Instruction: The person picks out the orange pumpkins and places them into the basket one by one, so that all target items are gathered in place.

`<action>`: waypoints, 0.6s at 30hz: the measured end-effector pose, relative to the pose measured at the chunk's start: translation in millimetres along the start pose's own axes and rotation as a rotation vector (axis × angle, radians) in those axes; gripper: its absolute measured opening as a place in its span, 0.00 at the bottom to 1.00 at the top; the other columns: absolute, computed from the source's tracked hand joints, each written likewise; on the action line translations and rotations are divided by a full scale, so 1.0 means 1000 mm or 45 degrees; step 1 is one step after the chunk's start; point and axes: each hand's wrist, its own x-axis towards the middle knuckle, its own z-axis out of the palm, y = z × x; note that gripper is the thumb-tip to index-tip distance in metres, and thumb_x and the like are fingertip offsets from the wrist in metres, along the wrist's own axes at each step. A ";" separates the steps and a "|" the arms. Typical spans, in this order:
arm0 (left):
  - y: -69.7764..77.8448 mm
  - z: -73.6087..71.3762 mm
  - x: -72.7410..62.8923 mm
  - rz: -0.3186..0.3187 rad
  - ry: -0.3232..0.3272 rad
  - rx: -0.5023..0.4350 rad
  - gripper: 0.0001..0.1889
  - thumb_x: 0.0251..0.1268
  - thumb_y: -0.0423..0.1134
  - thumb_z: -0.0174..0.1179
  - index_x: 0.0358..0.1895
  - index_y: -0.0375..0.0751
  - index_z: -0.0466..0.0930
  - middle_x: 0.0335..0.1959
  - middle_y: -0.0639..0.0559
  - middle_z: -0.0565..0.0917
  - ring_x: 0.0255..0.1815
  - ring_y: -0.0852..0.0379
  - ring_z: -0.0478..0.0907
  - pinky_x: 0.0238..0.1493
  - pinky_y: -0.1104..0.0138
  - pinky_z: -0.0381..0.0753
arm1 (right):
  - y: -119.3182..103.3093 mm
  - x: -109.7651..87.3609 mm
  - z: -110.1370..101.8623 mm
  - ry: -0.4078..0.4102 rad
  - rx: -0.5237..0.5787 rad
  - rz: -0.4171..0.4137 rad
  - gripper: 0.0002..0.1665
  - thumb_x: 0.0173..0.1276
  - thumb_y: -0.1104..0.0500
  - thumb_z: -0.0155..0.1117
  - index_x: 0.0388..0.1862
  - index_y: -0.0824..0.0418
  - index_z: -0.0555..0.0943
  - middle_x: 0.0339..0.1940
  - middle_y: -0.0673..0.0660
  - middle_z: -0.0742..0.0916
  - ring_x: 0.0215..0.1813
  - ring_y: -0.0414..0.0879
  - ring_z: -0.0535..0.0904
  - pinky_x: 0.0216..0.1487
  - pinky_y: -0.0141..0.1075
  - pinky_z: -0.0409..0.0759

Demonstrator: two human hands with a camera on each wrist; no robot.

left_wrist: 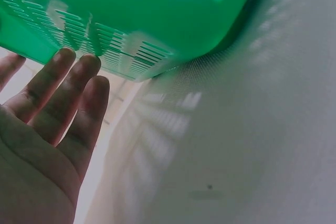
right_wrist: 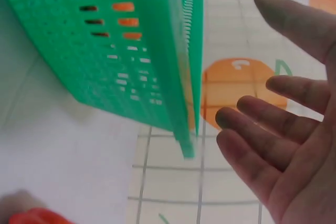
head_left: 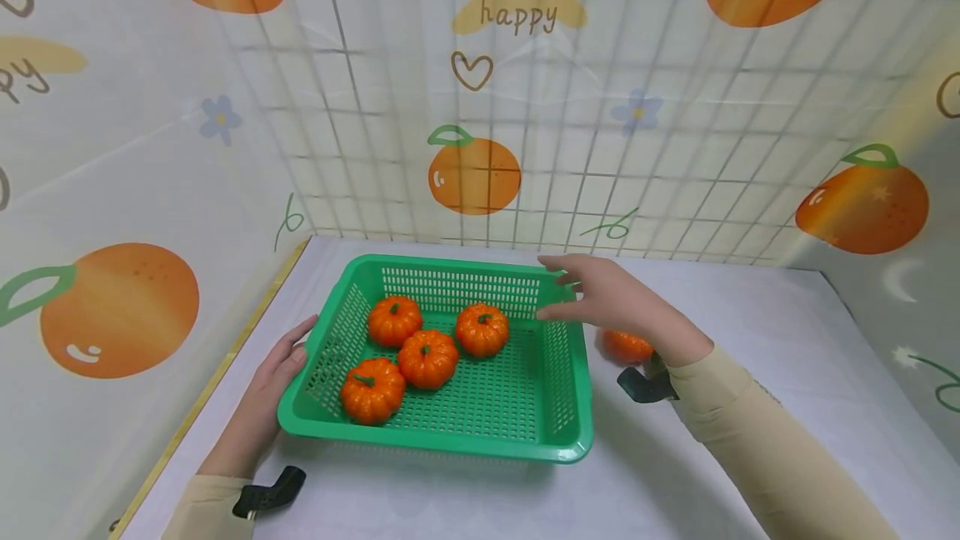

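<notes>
A green plastic basket (head_left: 420, 438) with slotted sides sits on the white table, holding several small orange pumpkins (head_left: 428, 359) with green stems. Its left wall is met by my left hand (head_left: 273, 377); in the left wrist view the straight fingers (left_wrist: 86, 66) lie at or very near the basket's side (left_wrist: 157, 14). Over the right rim hovers my right hand (head_left: 611, 294), thumb apart from the fingers and nothing held. In the right wrist view that hand (right_wrist: 294, 145) is clear of the basket wall (right_wrist: 105, 61). Another pumpkin (head_left: 626, 347) lies outside, partly hidden below the right wrist.
Behind the table (head_left: 720, 457) hangs a pale sheet (head_left: 390, 165) printed with oranges, hearts and grid lines, and it continues along both sides. A yellow strip (head_left: 217, 377) runs down the table's left edge. Each wrist carries a black mount (head_left: 270, 492).
</notes>
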 end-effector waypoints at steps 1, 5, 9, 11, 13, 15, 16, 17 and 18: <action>0.000 0.000 0.000 -0.001 0.000 0.000 0.27 0.79 0.59 0.39 0.77 0.69 0.53 0.71 0.45 0.64 0.59 0.50 0.74 0.50 0.65 0.79 | 0.002 -0.003 -0.001 0.009 -0.001 0.008 0.52 0.56 0.35 0.74 0.75 0.50 0.66 0.68 0.53 0.76 0.63 0.50 0.76 0.56 0.50 0.78; -0.001 -0.001 0.000 0.002 -0.003 -0.006 0.27 0.79 0.59 0.39 0.78 0.68 0.53 0.71 0.45 0.65 0.59 0.50 0.75 0.50 0.64 0.79 | 0.014 -0.011 -0.003 0.044 0.011 0.036 0.51 0.56 0.37 0.75 0.75 0.50 0.67 0.68 0.54 0.76 0.63 0.53 0.76 0.56 0.53 0.77; -0.001 0.000 0.000 0.003 -0.008 -0.010 0.27 0.80 0.59 0.39 0.78 0.68 0.53 0.71 0.45 0.65 0.59 0.50 0.75 0.51 0.64 0.79 | 0.027 -0.020 -0.003 0.072 0.014 0.071 0.50 0.56 0.39 0.76 0.75 0.52 0.67 0.68 0.56 0.76 0.64 0.56 0.76 0.56 0.54 0.77; -0.001 0.001 0.000 0.008 -0.007 -0.010 0.26 0.80 0.58 0.39 0.77 0.69 0.53 0.71 0.46 0.65 0.60 0.50 0.74 0.51 0.65 0.78 | 0.033 -0.026 -0.003 0.085 0.025 0.090 0.51 0.56 0.38 0.76 0.75 0.52 0.67 0.68 0.56 0.76 0.64 0.57 0.75 0.57 0.54 0.76; 0.000 0.001 0.001 0.015 -0.008 -0.002 0.26 0.80 0.58 0.38 0.77 0.69 0.53 0.71 0.47 0.64 0.61 0.49 0.73 0.52 0.65 0.78 | 0.040 -0.032 -0.004 0.100 0.046 0.106 0.51 0.56 0.37 0.75 0.75 0.52 0.67 0.68 0.56 0.75 0.65 0.57 0.75 0.59 0.55 0.75; 0.000 0.002 0.001 0.023 -0.007 0.000 0.26 0.80 0.57 0.38 0.77 0.69 0.54 0.72 0.47 0.64 0.62 0.49 0.72 0.52 0.65 0.77 | 0.047 -0.038 -0.005 0.118 0.075 0.112 0.51 0.56 0.36 0.75 0.75 0.53 0.67 0.69 0.56 0.75 0.65 0.58 0.74 0.60 0.55 0.73; 0.001 0.002 0.001 0.028 -0.004 0.003 0.26 0.80 0.57 0.38 0.77 0.69 0.54 0.72 0.47 0.64 0.62 0.49 0.72 0.52 0.65 0.77 | 0.051 -0.041 -0.005 0.125 0.091 0.116 0.51 0.56 0.36 0.74 0.75 0.53 0.67 0.69 0.56 0.75 0.66 0.58 0.73 0.61 0.55 0.72; 0.001 0.001 0.001 0.027 -0.002 0.007 0.26 0.80 0.57 0.38 0.77 0.69 0.54 0.71 0.47 0.64 0.62 0.48 0.72 0.52 0.65 0.77 | 0.054 -0.043 -0.005 0.130 0.100 0.121 0.52 0.56 0.35 0.73 0.75 0.53 0.67 0.69 0.55 0.75 0.66 0.58 0.73 0.62 0.56 0.71; 0.001 0.001 0.000 0.029 -0.005 0.009 0.26 0.80 0.57 0.38 0.77 0.69 0.53 0.71 0.46 0.64 0.62 0.48 0.72 0.52 0.65 0.77 | 0.058 -0.046 -0.005 0.130 0.106 0.125 0.52 0.57 0.34 0.73 0.75 0.53 0.66 0.70 0.55 0.75 0.67 0.58 0.73 0.62 0.56 0.71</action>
